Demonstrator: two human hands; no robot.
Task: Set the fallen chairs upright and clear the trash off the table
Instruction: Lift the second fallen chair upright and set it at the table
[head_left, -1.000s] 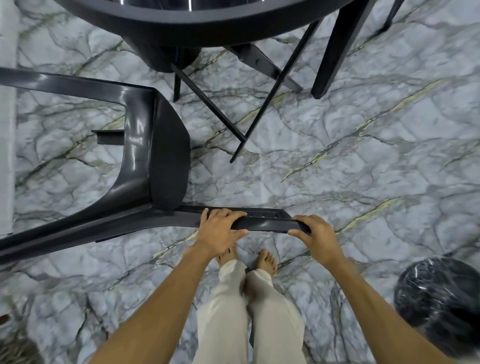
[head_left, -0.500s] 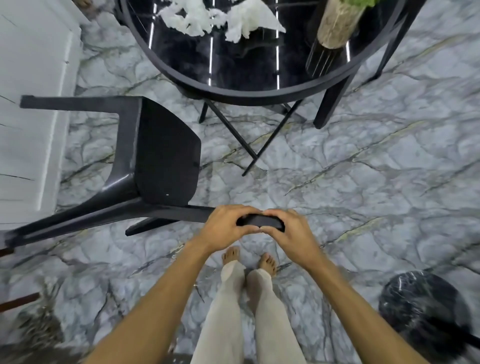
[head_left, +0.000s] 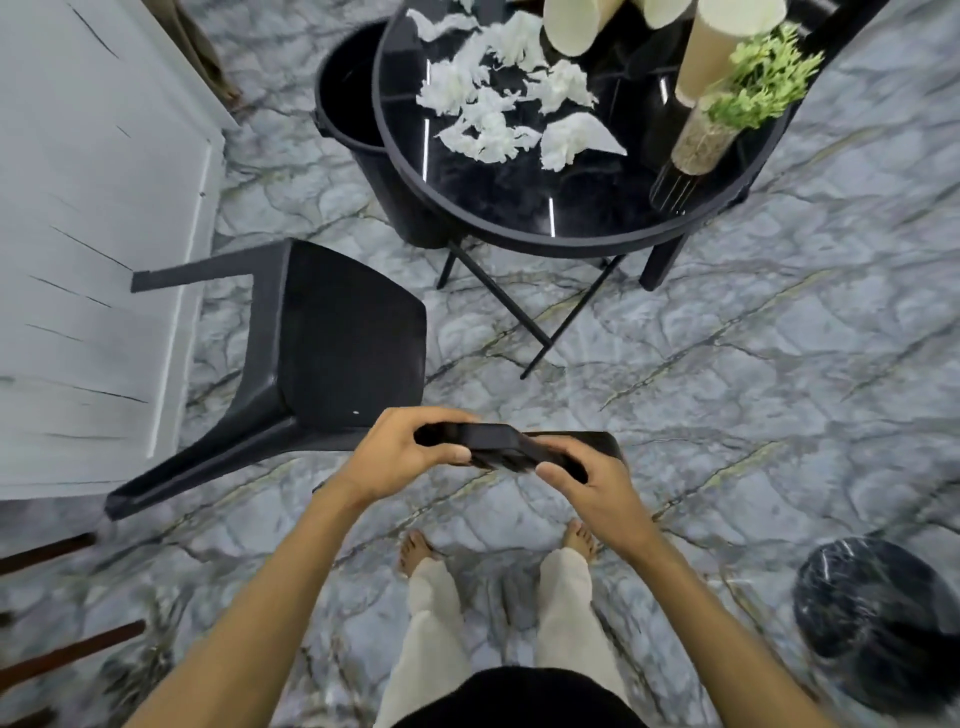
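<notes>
Nearest to us, our left hand (head_left: 402, 453) and right hand (head_left: 592, 486) are both curled tight around the top rail of the black chair (head_left: 332, 343), close together, thumbs toward us and the other fingers wrapped over the far side; we grip it there, we judge, because the backrest gives the most leverage for tipping the frame onto its feet. The chair reaches away to our left over the marble floor (head_left: 727, 389), its seat turned up toward us and its legs pointing at the white cabinet (head_left: 93, 234), so it looks only partly raised and not yet standing. Beyond it stands the round black table (head_left: 519, 228), with a black bin (head_left: 343, 98) tucked against its left edge, handy for the trash. Crumpled white tissues (head_left: 488, 114) litter the middle of the tabletop, untouched, while paper cups (head_left: 571, 23) sit at its far edge and a potted plant (head_left: 727, 114) at its right edge.
</notes>
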